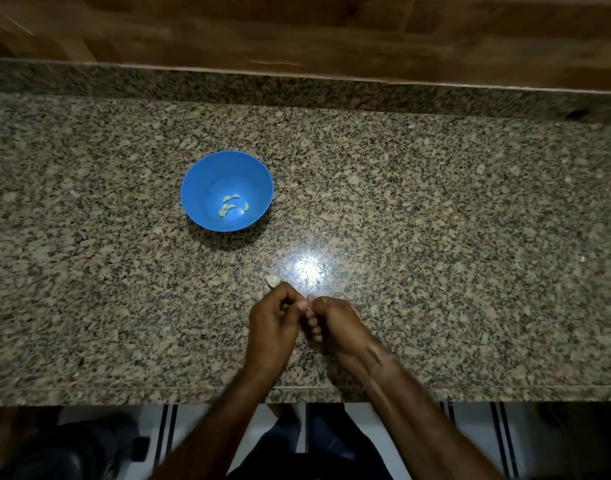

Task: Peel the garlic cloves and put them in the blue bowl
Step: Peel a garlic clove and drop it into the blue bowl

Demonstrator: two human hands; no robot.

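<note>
Curling inward, left hand [273,318] and right hand [337,320] touching above the countertop [435,220].

The speckled brown-and-black granite countertop [435,202] is polished and glossy, catching a bright glare. On it, the round blue plastic bowl [207,181] looks smooth. Beyond the countertop runs brown grained wood panelling [297,29].

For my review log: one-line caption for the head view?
Left hand and right hand meet, curled, above a granite counter; blue bowl beyond holds a few peeled cloves.
</note>
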